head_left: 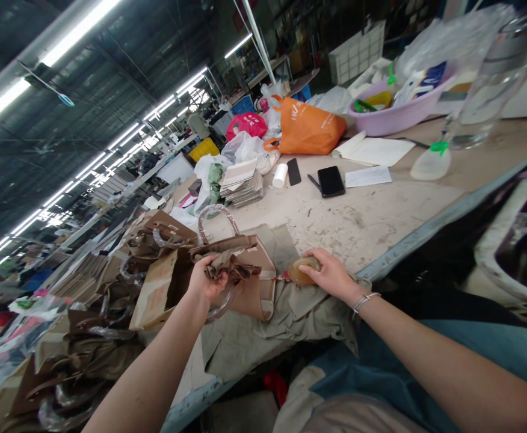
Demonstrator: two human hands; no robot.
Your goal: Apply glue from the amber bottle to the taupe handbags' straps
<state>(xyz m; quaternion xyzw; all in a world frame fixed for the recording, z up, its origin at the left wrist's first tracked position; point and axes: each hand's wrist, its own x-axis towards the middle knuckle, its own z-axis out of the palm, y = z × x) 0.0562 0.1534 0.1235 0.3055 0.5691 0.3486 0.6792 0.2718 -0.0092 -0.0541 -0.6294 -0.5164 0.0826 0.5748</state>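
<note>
Tan bag (251,297) between left hand (206,281) and right hand (329,275), near the front edge of the work table (358,222).
Seen remotely through the head view, I have the left hand gripping a bunch of brown lining (239,264) just above the bag's mouth, while the right hand is wrapped around an amber bottle (300,272), its red nozzle (283,276) directed at the bag's side; I cannot tell whether tip and bag touch. The bag lies tilted on a grey-green cloth (299,316), which hangs over the front edge, and its wrapped handle (218,209) arches up on the side away from that edge. The right hand sits just inside the front edge; the left hand is farther left, just beside the bag and overlapping it in my view.
</note>
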